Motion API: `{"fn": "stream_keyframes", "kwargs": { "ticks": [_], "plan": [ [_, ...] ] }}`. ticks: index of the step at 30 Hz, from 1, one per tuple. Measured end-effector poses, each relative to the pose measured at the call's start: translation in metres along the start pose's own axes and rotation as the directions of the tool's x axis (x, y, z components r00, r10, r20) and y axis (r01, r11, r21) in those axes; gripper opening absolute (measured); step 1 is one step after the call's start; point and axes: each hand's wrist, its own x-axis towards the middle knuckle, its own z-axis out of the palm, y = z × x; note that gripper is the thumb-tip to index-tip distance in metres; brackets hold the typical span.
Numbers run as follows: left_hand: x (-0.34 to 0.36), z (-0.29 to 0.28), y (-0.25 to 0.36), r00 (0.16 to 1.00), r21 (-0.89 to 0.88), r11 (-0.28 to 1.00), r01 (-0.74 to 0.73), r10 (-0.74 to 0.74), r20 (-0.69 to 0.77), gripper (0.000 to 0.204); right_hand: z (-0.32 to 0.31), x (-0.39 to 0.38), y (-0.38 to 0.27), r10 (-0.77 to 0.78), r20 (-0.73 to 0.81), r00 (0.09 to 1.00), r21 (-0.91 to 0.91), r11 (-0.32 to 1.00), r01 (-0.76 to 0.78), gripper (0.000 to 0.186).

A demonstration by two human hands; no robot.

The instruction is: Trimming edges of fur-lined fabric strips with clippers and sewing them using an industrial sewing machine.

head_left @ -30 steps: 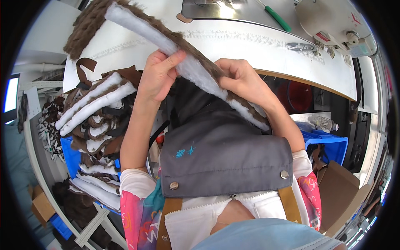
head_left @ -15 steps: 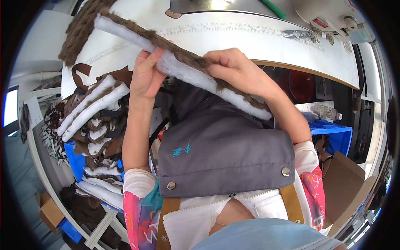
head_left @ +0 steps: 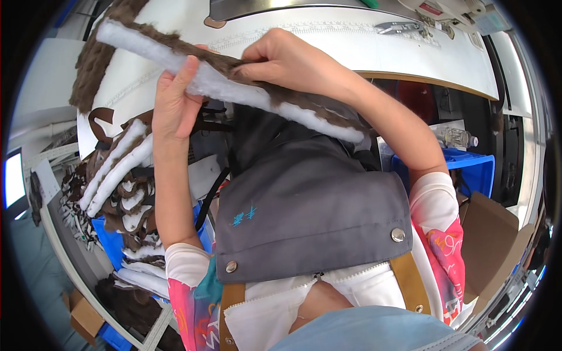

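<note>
A long strip of brown fur with a thick white fluffy band (head_left: 234, 89) along its near side slants across in front of me, its left end higher over the table. My left hand (head_left: 177, 100) grips it left of the middle, thumb on the white band and fingers behind. My right hand (head_left: 287, 61) pinches the brown fur edge (head_left: 219, 60) near the middle, a little right of my left hand. The strip's right end hangs over my dark grey apron (head_left: 316, 205).
A white table (head_left: 328, 44) with ruler marks carries a brown fur piece (head_left: 93, 70), metal snips (head_left: 401, 27) and part of a white machine (head_left: 448, 9). Left, similar strips (head_left: 120, 169) pile over a blue bin (head_left: 108, 237). Right are another blue bin (head_left: 477, 169), a plastic bottle (head_left: 459, 138) and a cardboard box (head_left: 497, 245).
Both hands and the strip have shifted left in the view, and the background has shifted a little too. My right hand has come closer to my left along the fur edge.
</note>
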Motion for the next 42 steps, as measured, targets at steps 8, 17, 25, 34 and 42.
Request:
{"fn": "stream_keyframes", "kwargs": {
  "ticks": [8,17,25,34,42],
  "plan": [
    [0.016,-0.010,0.011,1.000,-0.005,1.000,0.004,-0.005,-0.026,0.033,-0.001,0.033,-0.002,-0.109,-0.094,0.990,-0.103,0.990,0.100,0.028],
    [0.030,-0.033,0.037,0.994,0.258,0.965,0.055,-0.076,0.072,0.030,0.004,0.053,0.017,-0.244,-0.159,0.957,-0.204,0.956,0.210,0.025],
    [0.047,-0.013,0.035,0.993,0.345,0.936,0.069,-0.097,0.064,0.022,0.012,0.029,0.018,0.243,-0.092,0.966,0.555,0.818,-0.153,0.031],
    [0.083,-0.008,0.049,0.972,0.322,0.921,0.219,-0.235,0.012,0.025,0.003,0.054,0.024,0.259,-0.118,0.959,0.351,0.914,-0.204,0.023],
    [0.126,-0.027,0.046,0.982,0.379,0.911,0.164,-0.188,0.026,0.025,0.000,0.055,0.032,0.270,-0.079,0.960,0.458,0.865,-0.206,0.014]
  ]
}}
